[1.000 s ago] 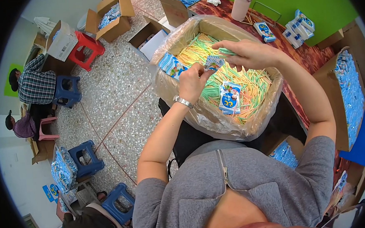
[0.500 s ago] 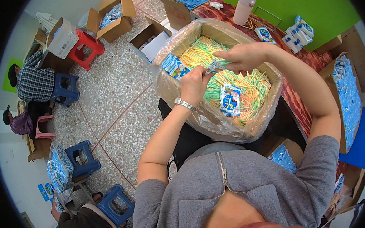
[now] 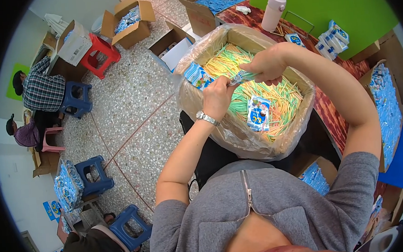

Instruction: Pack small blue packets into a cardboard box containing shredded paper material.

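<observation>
Both my hands are over a carton lined with clear plastic (image 3: 189,113), heaped with thin pastel candy sticks (image 3: 282,93) in yellow, green and pink. My left hand (image 3: 216,97), wearing a wristwatch, is closed in a pinch on a small blue-and-white packet (image 3: 238,78). My right hand (image 3: 269,64) grips a small bundle of sticks (image 3: 251,77) at the packet's right end. How far the sticks are inside is hidden by the fingers. One more blue packet (image 3: 259,113) lies on the heap, and others (image 3: 197,76) rest at the carton's left side, beside my left hand.
On the red patterned table (image 3: 320,105) stand a pink bottle (image 3: 274,13) and packets (image 3: 332,39). Open cartons (image 3: 131,26) of blue packets are around. Leftward, people (image 3: 42,89) sit by blue stools (image 3: 93,175) and a red stool (image 3: 99,55).
My right hand has come slightly down and closer to the packet with the sticks. My left hand keeps its pinch. The whole view has shifted a little.
</observation>
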The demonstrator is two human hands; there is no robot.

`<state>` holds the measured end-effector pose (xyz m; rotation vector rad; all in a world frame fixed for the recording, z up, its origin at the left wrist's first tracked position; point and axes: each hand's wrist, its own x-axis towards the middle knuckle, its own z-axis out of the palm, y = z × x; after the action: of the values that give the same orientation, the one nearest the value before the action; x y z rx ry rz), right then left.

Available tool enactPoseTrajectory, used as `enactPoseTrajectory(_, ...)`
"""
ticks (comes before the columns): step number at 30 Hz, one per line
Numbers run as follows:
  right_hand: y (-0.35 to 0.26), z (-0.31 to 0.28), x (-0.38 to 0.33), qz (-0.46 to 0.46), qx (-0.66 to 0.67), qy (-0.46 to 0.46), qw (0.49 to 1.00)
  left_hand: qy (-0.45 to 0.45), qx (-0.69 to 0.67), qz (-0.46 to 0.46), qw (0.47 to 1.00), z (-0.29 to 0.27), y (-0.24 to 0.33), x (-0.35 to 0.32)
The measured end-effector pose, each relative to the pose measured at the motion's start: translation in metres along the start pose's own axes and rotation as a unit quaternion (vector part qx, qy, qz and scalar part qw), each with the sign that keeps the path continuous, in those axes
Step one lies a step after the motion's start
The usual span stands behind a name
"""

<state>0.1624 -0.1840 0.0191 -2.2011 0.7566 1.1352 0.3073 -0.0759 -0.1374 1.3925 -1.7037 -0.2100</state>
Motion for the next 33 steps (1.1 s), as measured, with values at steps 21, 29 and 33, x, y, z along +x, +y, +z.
enactPoseTrajectory(21, 0.018, 0.057, 0.054, -0.237, 0.202, 0.497, 0.81, -0.035, -0.093, -0.049, 0.994, -0.011, -0.006, -0.002)
enactPoseTrajectory(29, 0.01, 0.057, 0.171, -0.256, 0.121, 0.524, 0.803, 0.053, 0.042, 0.135, 0.989, -0.011, -0.015, -0.031)
enactPoseTrajectory(33, 0.002, 0.065, 0.172, -0.243, 0.245, 0.564, 0.75, -0.111, 0.139, 0.139, 0.974, -0.006, -0.032, -0.026)
